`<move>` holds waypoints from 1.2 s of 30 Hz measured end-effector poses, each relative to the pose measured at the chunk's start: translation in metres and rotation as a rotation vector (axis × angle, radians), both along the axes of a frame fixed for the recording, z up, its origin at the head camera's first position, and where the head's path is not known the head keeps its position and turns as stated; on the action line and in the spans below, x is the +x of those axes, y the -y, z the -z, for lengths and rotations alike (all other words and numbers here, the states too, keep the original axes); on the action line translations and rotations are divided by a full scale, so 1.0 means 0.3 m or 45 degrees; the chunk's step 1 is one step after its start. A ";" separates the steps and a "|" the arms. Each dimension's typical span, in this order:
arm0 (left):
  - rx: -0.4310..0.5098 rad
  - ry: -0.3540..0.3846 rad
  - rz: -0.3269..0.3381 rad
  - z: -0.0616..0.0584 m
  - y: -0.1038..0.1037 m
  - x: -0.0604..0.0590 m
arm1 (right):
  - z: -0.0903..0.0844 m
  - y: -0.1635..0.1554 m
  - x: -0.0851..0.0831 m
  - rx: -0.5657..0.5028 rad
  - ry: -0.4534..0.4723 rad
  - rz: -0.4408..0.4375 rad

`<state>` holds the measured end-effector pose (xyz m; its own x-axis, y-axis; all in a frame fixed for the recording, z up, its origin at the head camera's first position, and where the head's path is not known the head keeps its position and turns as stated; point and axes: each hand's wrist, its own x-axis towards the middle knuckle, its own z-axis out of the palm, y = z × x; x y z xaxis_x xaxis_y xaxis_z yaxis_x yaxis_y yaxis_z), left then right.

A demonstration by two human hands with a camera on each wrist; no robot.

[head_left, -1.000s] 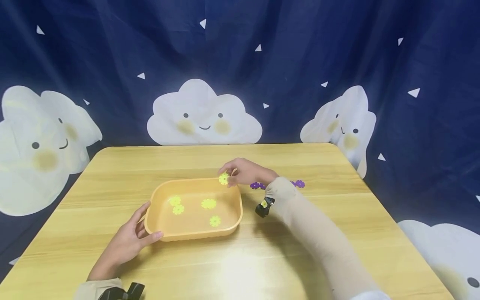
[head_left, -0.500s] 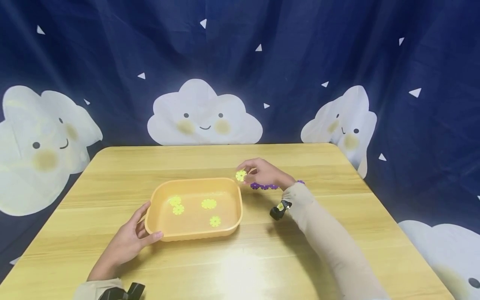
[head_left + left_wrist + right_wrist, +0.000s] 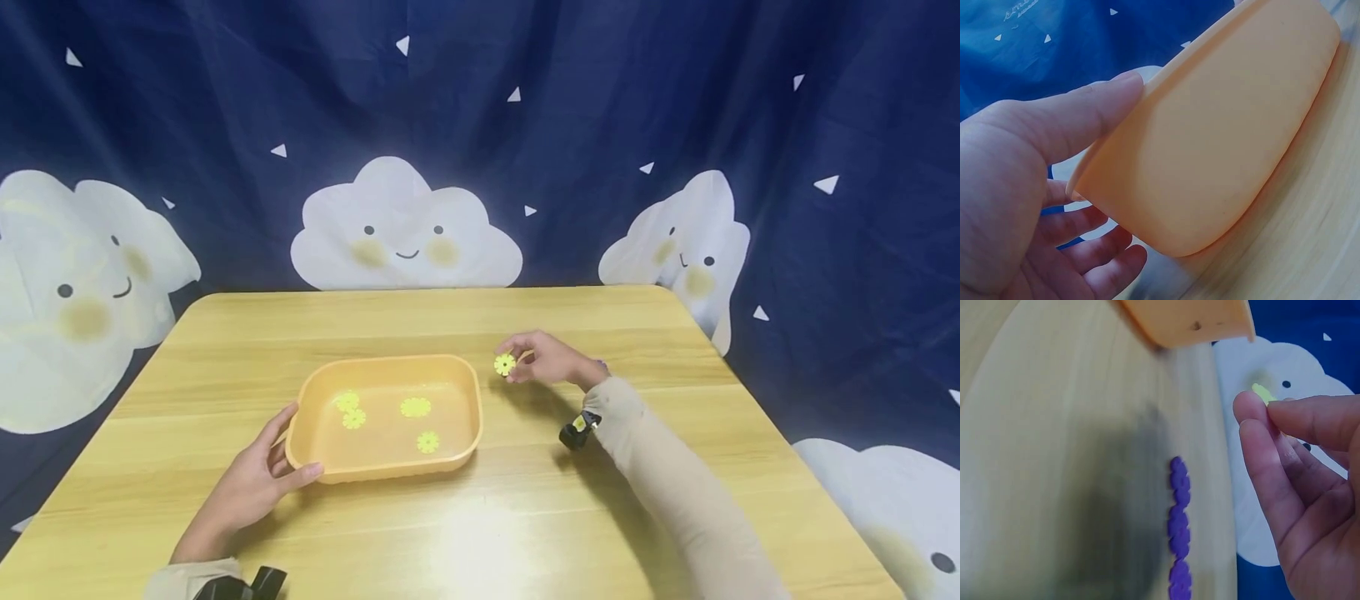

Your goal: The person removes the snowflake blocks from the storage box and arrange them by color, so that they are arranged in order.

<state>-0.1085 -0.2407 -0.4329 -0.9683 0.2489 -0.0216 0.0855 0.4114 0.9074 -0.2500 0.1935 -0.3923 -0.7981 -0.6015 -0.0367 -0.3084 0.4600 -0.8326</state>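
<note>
An orange-yellow plastic basin (image 3: 382, 475) sits on the table with several yellow flower-shaped discs (image 3: 428, 442) lying flat inside it. My left hand (image 3: 251, 483) grips its left end, thumb over the rim and fingers beneath, as the left wrist view shows the hand (image 3: 1054, 169) and the basin wall (image 3: 1210, 137). To the right of the basin, my right hand (image 3: 547, 358) pinches one yellow flower-shaped disc (image 3: 505, 364) between thumb and fingertips, above the table. The right wrist view shows that disc (image 3: 1262, 393) edge-on.
A row of purple flower-shaped discs (image 3: 1179, 531) lies on the table; in the head view the right hand and wrist cover most of it. A dark blue curtain (image 3: 570, 125) with white clouds hangs behind the wooden table (image 3: 637, 325).
My right hand has moved right, from over the basin's right rim to beyond it, carrying the yellow flower-shaped disc. It now hides most of the purple discs. The left hand stays on the basin.
</note>
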 end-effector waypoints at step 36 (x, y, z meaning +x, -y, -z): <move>0.007 -0.011 0.002 -0.003 0.003 -0.006 | 0.087 -0.021 0.024 0.468 -0.037 -0.057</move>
<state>-0.1102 -0.2416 -0.4319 -0.9680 0.2505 -0.0118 0.0940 0.4062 0.9089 -0.2428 0.1999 -0.4185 -0.7753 -0.5865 -0.2343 -0.3559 0.7122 -0.6051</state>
